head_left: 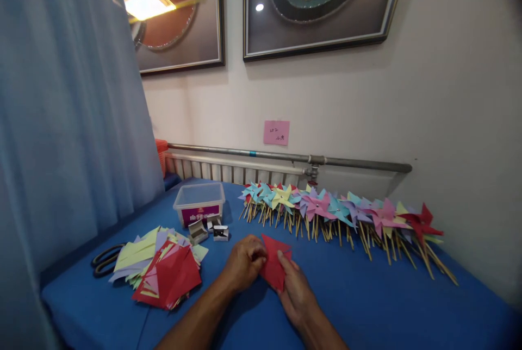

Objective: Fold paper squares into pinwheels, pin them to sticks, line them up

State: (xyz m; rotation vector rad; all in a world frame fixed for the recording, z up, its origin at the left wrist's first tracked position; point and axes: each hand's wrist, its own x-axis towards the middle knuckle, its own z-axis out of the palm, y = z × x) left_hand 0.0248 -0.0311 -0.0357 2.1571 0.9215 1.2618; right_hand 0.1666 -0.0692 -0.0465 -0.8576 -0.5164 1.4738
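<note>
Hands (299,291) part-closed, red ppr (272,271) in R

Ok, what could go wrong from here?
The red paper, gripped by the right hand with the left hand at its edge, might crease or tear. The small open box with dark bits inside could spill if knocked. The pinwheels overlap, so lifting one might drag or bend its neighbours.

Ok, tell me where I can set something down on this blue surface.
The widest bare patch of the blue surface lies right of the right hand, in front of the pinwheels. A smaller one lies at the front left, before the paper pile. Behind that pile, small boxes and a plastic tub crowd it.
</note>
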